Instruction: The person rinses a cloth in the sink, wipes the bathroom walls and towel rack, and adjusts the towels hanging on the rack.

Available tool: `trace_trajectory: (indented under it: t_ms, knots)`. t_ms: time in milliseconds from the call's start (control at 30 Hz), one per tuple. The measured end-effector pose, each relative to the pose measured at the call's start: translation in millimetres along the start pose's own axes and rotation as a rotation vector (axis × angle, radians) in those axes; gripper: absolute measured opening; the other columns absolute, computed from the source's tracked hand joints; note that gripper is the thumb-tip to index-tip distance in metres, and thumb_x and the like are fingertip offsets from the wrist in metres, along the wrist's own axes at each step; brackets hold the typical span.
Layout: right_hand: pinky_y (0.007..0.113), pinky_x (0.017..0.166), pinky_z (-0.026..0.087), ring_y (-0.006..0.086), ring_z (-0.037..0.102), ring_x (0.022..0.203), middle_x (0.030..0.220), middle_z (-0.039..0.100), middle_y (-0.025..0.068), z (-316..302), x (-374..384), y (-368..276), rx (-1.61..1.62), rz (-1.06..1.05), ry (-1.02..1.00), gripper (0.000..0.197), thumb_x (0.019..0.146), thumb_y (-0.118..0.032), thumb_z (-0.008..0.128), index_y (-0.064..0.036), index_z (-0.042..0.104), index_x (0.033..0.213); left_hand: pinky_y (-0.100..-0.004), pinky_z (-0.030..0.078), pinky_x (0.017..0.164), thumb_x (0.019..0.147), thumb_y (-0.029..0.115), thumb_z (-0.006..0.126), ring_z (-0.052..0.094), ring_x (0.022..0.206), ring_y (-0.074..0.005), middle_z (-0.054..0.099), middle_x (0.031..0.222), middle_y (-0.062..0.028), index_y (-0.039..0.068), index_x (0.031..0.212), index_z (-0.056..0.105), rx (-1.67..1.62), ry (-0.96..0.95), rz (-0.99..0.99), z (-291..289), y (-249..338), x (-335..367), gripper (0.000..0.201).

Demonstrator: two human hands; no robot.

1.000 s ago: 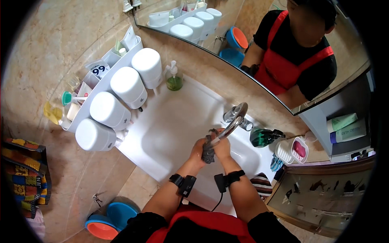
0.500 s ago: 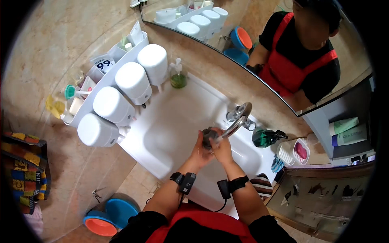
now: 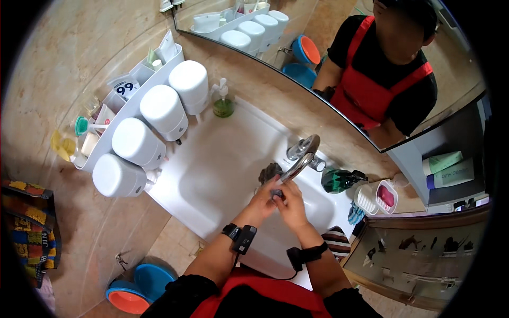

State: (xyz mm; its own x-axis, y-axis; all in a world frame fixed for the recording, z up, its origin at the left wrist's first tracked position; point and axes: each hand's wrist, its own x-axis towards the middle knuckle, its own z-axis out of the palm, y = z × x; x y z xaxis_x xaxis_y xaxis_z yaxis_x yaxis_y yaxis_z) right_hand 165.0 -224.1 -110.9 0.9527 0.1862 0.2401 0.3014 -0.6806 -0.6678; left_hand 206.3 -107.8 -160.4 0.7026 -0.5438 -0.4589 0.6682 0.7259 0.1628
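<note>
Under the curved chrome faucet (image 3: 303, 161), my left hand (image 3: 262, 203) and my right hand (image 3: 291, 204) come together over the white sink (image 3: 207, 148). Both hands are closed around a dark grey-brown crumpled thing (image 3: 270, 173), which looks like wet cloth. Its loose part sticks out past my fingers on the far side, next to the spout. A small greyish piece of it shows between my thumbs. The fingertips are partly hidden by the hands themselves. Black bands with small devices sit on both wrists.
White cup dispensers (image 3: 162, 112) line the left wall below a toiletry shelf (image 3: 135, 91). A pump bottle with green liquid (image 3: 223, 100) stands at the sink's back corner. Right of the faucet are a dark green bottle (image 3: 339, 180), soap dishes (image 3: 385, 196) and a striped cloth (image 3: 336, 241).
The crumpled thing, formerly bunched between my palms, now extends beyond my fingers toward the faucet. My hands have drawn slightly nearer to me and closer together.
</note>
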Motion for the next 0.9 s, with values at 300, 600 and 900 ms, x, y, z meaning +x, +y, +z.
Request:
trace_trajectory:
  t_ms: [300,600,900]
  knots:
    - [0.040,0.108,0.035,0.0331,0.031,0.139,0.151,0.027,0.0224,-28,27,38,0.262,0.485,0.401,0.077,0.083,0.003,0.058,-0.0017,0.018,0.149,-0.0220,0.054,0.056,0.084,0.017,0.069,0.060,0.067,-0.0131,0.063,0.088,-0.0066,0.006,0.102,0.062,0.328,0.159,-0.123,12,13,0,0.023]
    - [0.048,0.111,0.027,0.0456,0.024,0.138,0.151,0.023,0.0256,-57,-31,-45,-0.332,-0.112,-0.215,0.087,0.061,0.000,0.073,-0.0096,0.039,0.140,-0.0256,0.051,0.060,0.080,0.015,0.072,0.062,0.079,-0.0129,0.064,0.088,-0.0028,0.013,0.101,0.061,0.550,-0.038,-0.410,-8,23,-50,0.023]
    - [0.042,0.076,0.053,0.0360,0.060,0.097,0.120,0.055,0.0168,-51,-25,-67,-0.421,-0.457,-0.275,0.071,0.055,-0.008,0.077,-0.0134,0.055,0.122,-0.0230,0.038,0.049,0.074,0.021,0.074,0.054,0.064,-0.0096,0.058,0.074,0.0030,0.012,0.089,0.064,1.082,-0.445,-0.875,33,48,-85,0.020]
